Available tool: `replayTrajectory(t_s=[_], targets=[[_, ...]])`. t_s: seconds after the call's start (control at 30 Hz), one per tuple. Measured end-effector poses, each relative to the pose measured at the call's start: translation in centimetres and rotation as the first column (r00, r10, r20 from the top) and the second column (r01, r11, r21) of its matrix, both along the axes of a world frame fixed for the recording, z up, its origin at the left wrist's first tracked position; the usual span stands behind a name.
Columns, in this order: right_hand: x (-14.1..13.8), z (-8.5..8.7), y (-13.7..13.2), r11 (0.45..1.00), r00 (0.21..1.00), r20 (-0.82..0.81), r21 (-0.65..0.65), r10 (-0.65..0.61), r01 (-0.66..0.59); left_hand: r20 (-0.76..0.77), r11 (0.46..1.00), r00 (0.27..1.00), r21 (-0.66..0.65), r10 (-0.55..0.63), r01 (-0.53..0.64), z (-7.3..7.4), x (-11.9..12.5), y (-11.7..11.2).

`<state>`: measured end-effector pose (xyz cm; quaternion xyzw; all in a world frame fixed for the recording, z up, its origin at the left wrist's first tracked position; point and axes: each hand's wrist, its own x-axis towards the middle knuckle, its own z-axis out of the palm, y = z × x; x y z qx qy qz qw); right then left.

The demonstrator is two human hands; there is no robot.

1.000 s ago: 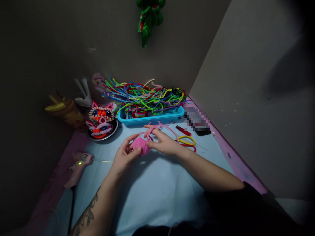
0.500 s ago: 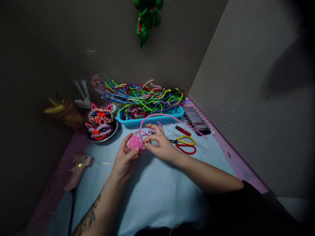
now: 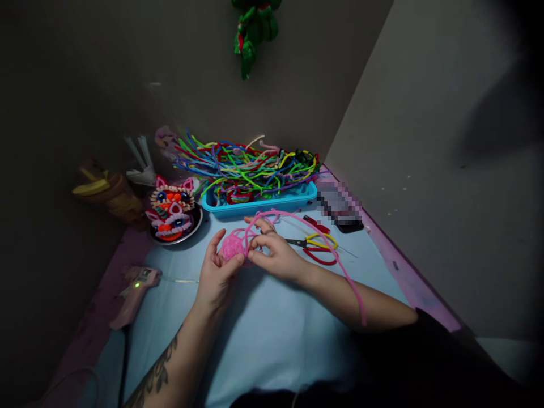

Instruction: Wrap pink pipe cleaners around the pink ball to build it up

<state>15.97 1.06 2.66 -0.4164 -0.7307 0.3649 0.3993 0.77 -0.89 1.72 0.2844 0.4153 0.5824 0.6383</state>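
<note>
In the middle of the frame, the left hand (image 3: 217,272) curls around a round ball of bright pink fuzzy stems (image 3: 232,247), thumb at its lower edge and the other fingers partly bent, with a tip rising clear at the upper left. The right hand (image 3: 278,256) meets the ball's right side, thumb and one finger pinched together at the foot of a long pink fuzzy strand (image 3: 349,277), while another finger stretches toward the upper left. The strand arches up and rightward, crosses scissors with yellow and red handles (image 3: 321,258), and ends in front of the right forearm. Above the scissors lies a small red stick-like object (image 3: 314,223), beside a dark, pixelated flat device (image 3: 351,225) at centre right. Behind the hands, a light-blue plastic tray (image 3: 266,208) sits under a heap of multicoloured fuzzy stems (image 3: 250,164). At centre left, a silver-rimmed dark bowl (image 3: 199,224) bears colourful fuzzy animal heads (image 3: 172,198). A pink glue gun (image 3: 134,297) with a green light lies at lower left on the pale-blue table covering (image 3: 280,345); a green ornament (image 3: 253,37) hangs at top centre.
</note>
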Motion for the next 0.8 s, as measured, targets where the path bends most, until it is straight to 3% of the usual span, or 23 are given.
replayTrajectory(t_s=[0.3,0.8], targets=[[-0.3,-1.1,-0.1,0.999,0.995,-0.099,-0.045,-0.018,0.013,-0.023,1.000,1.000,0.027,-0.016,0.017,0.3,0.0,-0.2],[-0.2,-1.0,0.1,0.996,0.992,-0.095,0.001,-0.085,0.086,-0.026,0.999,0.999,0.019,0.045,-0.044,0.0,0.2,-0.2]])
